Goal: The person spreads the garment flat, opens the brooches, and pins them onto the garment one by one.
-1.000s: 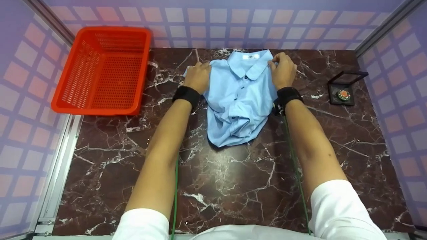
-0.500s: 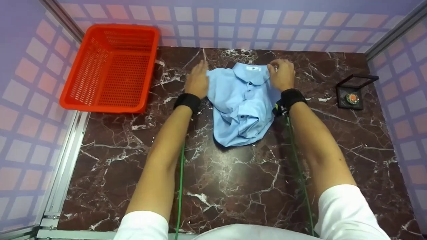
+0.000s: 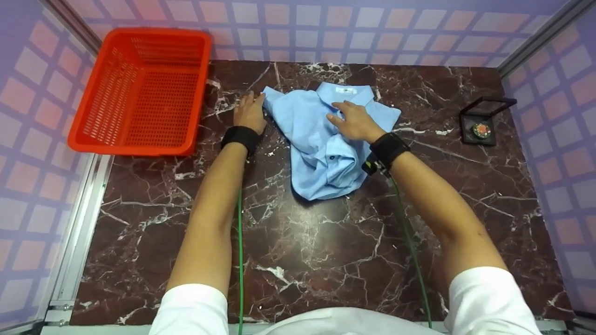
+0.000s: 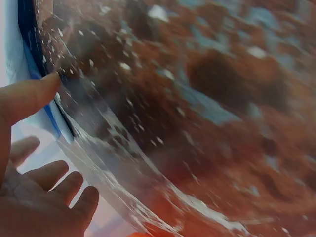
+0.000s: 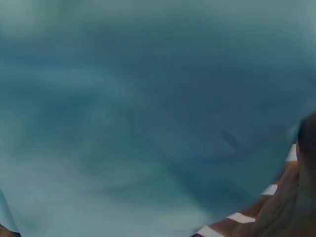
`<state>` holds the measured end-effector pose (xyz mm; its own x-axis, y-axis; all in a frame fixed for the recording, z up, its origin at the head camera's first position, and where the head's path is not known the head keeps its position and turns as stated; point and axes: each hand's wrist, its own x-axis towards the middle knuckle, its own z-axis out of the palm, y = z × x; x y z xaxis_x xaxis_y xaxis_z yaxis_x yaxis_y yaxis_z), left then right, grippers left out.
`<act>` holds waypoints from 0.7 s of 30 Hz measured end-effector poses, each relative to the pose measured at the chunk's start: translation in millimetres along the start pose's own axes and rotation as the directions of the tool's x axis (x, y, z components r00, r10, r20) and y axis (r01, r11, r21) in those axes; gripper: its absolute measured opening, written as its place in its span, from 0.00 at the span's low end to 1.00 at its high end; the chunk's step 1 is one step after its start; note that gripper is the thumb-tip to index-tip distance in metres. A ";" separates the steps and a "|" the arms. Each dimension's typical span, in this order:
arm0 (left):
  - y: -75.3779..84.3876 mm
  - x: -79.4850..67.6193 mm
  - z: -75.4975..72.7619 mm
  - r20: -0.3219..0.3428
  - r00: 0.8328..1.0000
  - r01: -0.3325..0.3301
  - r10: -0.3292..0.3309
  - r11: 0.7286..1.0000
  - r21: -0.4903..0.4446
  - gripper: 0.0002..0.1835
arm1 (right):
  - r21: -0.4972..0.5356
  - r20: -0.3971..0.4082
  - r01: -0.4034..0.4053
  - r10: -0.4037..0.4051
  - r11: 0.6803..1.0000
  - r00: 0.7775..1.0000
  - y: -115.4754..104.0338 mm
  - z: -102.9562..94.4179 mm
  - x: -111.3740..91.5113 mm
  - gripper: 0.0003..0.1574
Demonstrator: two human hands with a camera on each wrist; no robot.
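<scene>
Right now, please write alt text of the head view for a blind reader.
A rumpled blue shirt lies on a dark marbled table, a person's right hand over it, left hand at one sleeve. A red basket stands left, an open black case right.

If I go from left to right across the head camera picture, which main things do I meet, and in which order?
Red basket, left hand, light blue shirt, open black case.

The right wrist view shows the blue shirt [image 5: 143, 108] blurred and cut off.
</scene>
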<state>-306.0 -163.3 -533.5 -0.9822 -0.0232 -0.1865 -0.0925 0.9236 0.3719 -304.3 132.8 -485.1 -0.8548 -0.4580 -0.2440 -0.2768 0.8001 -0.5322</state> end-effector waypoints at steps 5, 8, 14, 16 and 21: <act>10.9 -1.2 4.4 0.039 0.999 0.000 0.001 1.000 -0.010 0.34 | -0.044 0.137 -0.061 0.066 0.997 0.988 15.0 9.9 7.3 0.43; 15.0 0.7 6.4 0.042 0.999 -0.028 0.028 0.999 0.016 0.29 | -0.055 0.176 -0.050 0.059 0.997 0.983 23.7 14.2 7.6 0.44; 15.8 1.8 -1.3 0.022 0.997 -0.075 0.073 0.994 0.079 0.24 | -0.069 0.167 -0.057 0.068 0.996 0.984 29.7 18.1 10.3 0.45; 15.4 2.4 -5.9 0.020 0.996 -0.088 0.087 0.995 0.044 0.24 | -0.087 0.168 -0.058 0.072 0.994 0.983 30.1 18.1 10.5 0.45; 11.9 6.5 -15.3 -0.019 0.995 -0.104 0.103 0.979 -0.175 0.20 | -0.121 0.154 -0.052 0.070 0.991 0.986 33.7 17.0 9.5 0.46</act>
<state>-315.9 -158.4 -516.4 -0.9894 0.0644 -0.1301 -0.0167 0.8399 0.5424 -314.3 148.8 -519.1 -0.7941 -0.4551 -0.4030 -0.2835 0.8637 -0.4167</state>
